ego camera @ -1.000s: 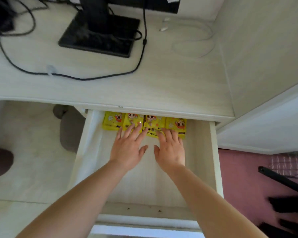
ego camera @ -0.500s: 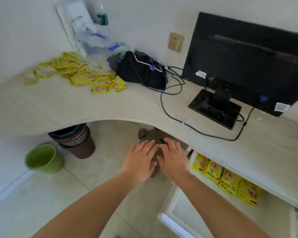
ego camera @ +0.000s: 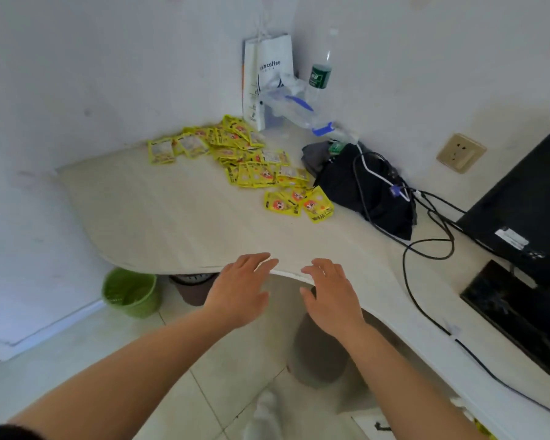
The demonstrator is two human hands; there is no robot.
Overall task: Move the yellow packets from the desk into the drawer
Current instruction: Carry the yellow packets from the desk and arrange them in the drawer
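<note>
Several yellow packets (ego camera: 254,160) lie scattered in a loose heap at the far corner of the pale wooden desk (ego camera: 178,217). Two of them (ego camera: 299,203) lie nearest, beside a black bag. My left hand (ego camera: 240,289) and my right hand (ego camera: 329,292) hover side by side at the desk's curved front edge, fingers relaxed and spread, holding nothing. Both are well short of the packets. Only a sliver of the drawer (ego camera: 481,428) with something yellow in it shows at the bottom right edge.
A black bag (ego camera: 362,188) with cables sits right of the packets. A white paper bag (ego camera: 267,77) and a plastic bottle (ego camera: 321,74) stand in the corner. The monitor (ego camera: 527,211) and its base occupy the right. A green bin (ego camera: 131,292) stands on the floor.
My hands left the packets lined up in the drawer and swung left and up to the desk edge. The view turned from the drawer toward the packet heap in the corner.
</note>
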